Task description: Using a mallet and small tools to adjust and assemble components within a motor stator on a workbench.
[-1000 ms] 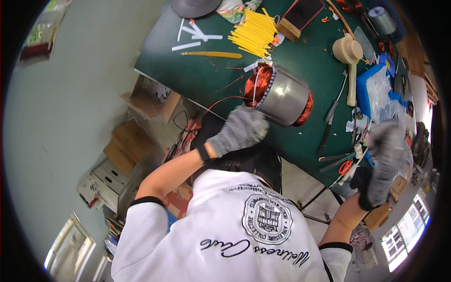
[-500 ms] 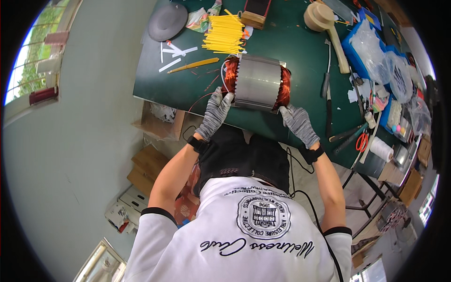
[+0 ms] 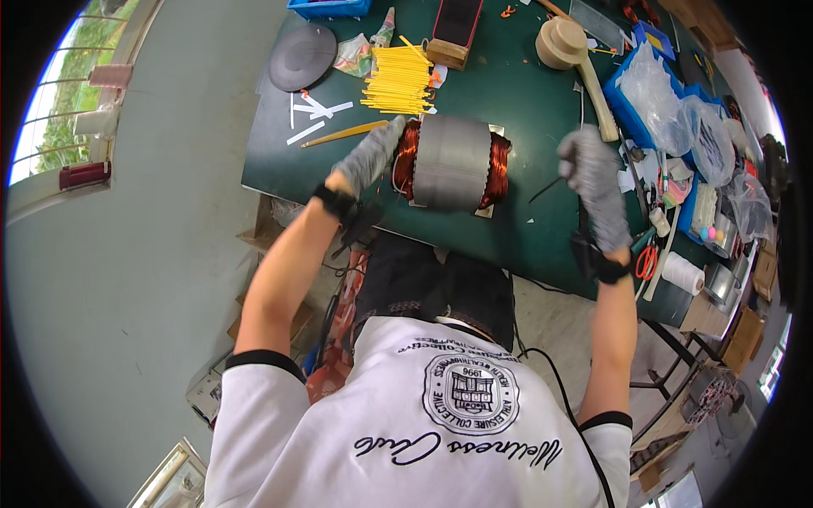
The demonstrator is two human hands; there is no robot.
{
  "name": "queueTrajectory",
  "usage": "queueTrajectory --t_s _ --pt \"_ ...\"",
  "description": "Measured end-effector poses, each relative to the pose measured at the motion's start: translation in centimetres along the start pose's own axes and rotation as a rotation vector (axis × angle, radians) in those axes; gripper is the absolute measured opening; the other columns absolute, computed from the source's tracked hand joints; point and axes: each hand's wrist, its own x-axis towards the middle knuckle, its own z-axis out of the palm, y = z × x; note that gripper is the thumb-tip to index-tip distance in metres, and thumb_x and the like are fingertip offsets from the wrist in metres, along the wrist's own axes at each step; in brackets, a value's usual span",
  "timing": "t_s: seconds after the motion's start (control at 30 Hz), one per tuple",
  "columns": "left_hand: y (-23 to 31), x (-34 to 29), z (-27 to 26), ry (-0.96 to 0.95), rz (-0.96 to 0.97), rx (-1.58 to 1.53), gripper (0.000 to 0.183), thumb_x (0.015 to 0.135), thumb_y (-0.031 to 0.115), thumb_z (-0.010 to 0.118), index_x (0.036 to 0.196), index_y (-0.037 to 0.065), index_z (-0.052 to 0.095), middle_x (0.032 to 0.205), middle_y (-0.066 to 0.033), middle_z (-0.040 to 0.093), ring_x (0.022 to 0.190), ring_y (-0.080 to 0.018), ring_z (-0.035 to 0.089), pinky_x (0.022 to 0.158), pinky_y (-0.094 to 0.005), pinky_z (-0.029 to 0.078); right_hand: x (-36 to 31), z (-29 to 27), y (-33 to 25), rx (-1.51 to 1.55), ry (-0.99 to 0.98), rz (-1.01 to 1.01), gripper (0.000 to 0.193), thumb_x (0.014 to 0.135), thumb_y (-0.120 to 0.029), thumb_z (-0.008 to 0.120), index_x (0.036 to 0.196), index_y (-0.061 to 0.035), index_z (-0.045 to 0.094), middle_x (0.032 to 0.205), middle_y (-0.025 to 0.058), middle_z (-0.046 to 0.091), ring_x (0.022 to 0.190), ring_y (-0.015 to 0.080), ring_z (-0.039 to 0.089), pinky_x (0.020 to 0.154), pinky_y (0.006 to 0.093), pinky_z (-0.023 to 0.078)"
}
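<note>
A motor stator lies on its side on the green table, a grey cylindrical core with copper windings bulging from both ends. At its left end is my left hand in a grey knitted glove, fingertips by the upper part of the left winding. Motion smears those fingers, so their grip is unclear. My right hand, gloved likewise, is raised right of the stator and apart from it. Its fingers are curled into a fist, from which a thin dark rod sticks out toward the lower left; its handle end is hidden.
Beyond the stator lie a stack of yellow strips, white strips, a yellow pointed stick and a grey disc. A wooden mallet, blue bins, red-handled scissors and a thread spool occupy the right side.
My right hand has left the stator's right end, moved right and closed on the thin rod. The left hand has shifted up along the left winding. In the picture, the stator sits slightly lower and left.
</note>
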Motion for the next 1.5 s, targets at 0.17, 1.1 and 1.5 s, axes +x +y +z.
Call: queueTrajectory --t_s 0.17,1.1,1.5 --pt "2.4 -7.8 10.0 0.729 0.853 1.243 0.042 0.083 0.027 0.051 0.114 0.0 0.056 0.113 -0.0217 0.056 0.109 -0.0362 0.05 0.097 -0.0454 0.035 -2.1 -2.3 -4.6 0.406 0.056 -0.152 0.06 0.091 -0.06 0.031 0.069 -0.0088 0.052 0.056 0.0021 0.055 0.04 0.0052 0.043 0.037 0.0186 0.031" --pt "0.2 -4.3 15.1 0.461 0.793 1.613 0.052 0.074 0.028 0.057 0.12 0.004 0.052 0.127 -0.015 0.048 0.125 -0.0288 0.039 0.109 -0.0443 0.022 1.8 -3.9 -6.1 0.527 -0.129 -0.375 0.056 0.092 -0.058 0.034 0.071 -0.0068 0.047 0.066 0.0135 0.056 0.048 0.0182 0.047 0.041 0.0272 0.036" --pt "-0.6 -3.8 14.8 0.414 1.017 1.566 0.047 0.076 0.031 0.057 0.115 0.004 0.057 0.116 -0.015 0.055 0.116 -0.0299 0.048 0.106 -0.0436 0.029 6.4 8.4 -12.7 0.059 -0.662 -0.274 0.049 0.094 -0.048 0.039 0.075 -0.0048 0.054 0.068 0.0037 0.061 0.052 0.0072 0.052 0.049 0.0197 0.042"
